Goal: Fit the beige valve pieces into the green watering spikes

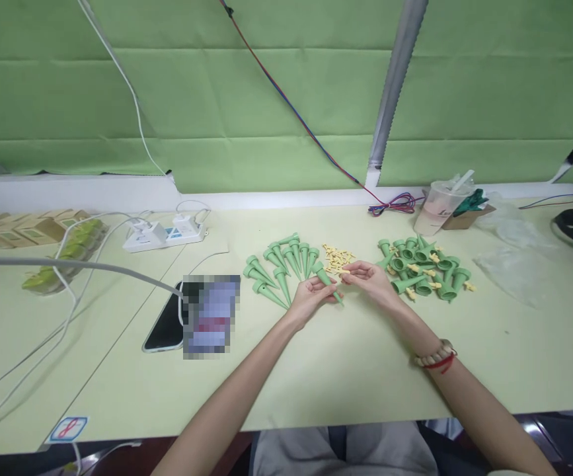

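green spike (324, 276), held out over the table (365, 377), straight ahead of the person! it is gripped between the thumb and fingers of the left hand (310, 299), its wide end tilted up and away, its narrow tip pointed down to the near right. and just beside it, the right hand (369, 283) is brought in close, thumb and forefinger pinched together on a small yellow piece (344, 272), partly covered by the fingertips. the two hands are kept near each other, with the spike set between them.

just beyond the fingers, a pile of yellow pieces (334, 256) is scattered on the tabletop. to the left, loose green spikes (282, 281) are laid out in a fan, tips aimed mostly toward the near side. over on the right, a heap of green spikes (449, 291) is seen, yellow bits mixed among them.

farther out now: a beaded bracelet (432, 357) is worn on the right wrist. on the left, a black phone (163, 325) is laid flat, partly hidden by a pixelated patch; behind it, a white power strip (170, 238) is plugged full. at the back right, a lidded cup (439, 210) is stood beside a small cardboard box (464, 219), with clear plastic bags (509, 268) strewn nearby.
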Available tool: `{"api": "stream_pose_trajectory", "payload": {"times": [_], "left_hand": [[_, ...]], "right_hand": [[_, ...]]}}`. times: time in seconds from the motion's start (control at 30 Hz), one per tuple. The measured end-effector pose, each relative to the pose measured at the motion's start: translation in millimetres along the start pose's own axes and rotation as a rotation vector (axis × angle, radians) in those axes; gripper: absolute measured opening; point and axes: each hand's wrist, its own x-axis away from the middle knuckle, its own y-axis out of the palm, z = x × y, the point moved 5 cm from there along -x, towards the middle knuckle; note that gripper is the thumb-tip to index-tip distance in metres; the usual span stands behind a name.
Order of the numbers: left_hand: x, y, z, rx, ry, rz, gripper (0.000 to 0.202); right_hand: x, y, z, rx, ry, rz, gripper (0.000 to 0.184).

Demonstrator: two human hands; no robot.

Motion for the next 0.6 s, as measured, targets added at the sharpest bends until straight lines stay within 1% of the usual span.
{"api": "stream_pose_trajectory", "payload": {"times": [0.13, 0.23, 0.3, 0.4, 0.6], "left_hand": [[2, 1.7, 2, -0.039, 0.002, -0.047, 0.041], [2, 3.4, 1, -0.047, 0.004, -0.109, 0.042], [2, 3.2, -2, -0.051, -0.017, -0.12, 0.04], [1, 2.2, -5, -0.071, -0.052, -0.113, 0.039], [4, 1.7, -6, -0.125, -0.116, -0.131, 0.044]], "right_hand": [[8, -3, -6, 0.09, -0.093, 0.05, 0.029], [11, 1, -12, 0.176, -0.152, 0.058, 0.02], [12, 5, -14, 0.228, -0.177, 0.054, 0.017], [13, 5, -13, 0.256, -0.188, 0.07, 0.017], [13, 3, -11, 0.265, -0.186, 0.06, 0.018]]}}
